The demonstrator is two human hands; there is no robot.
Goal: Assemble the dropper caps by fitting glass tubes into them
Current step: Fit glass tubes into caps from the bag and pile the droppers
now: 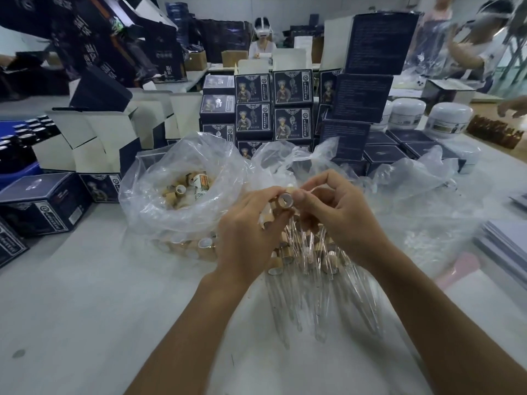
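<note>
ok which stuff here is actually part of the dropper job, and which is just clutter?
In the job:
left hand and right hand, both gripping one cap
bag of caps
assembled droppers

Lying about:
printed boxes
white jars
open cartons

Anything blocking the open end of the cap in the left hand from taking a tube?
Nothing visible. The left hand grips the dropper cap with its open end facing the camera, unobstructed. The right hand pinches beside it; whether it holds a glass tube is unclear. Loose glass tubes lie on the table below both hands.
</note>
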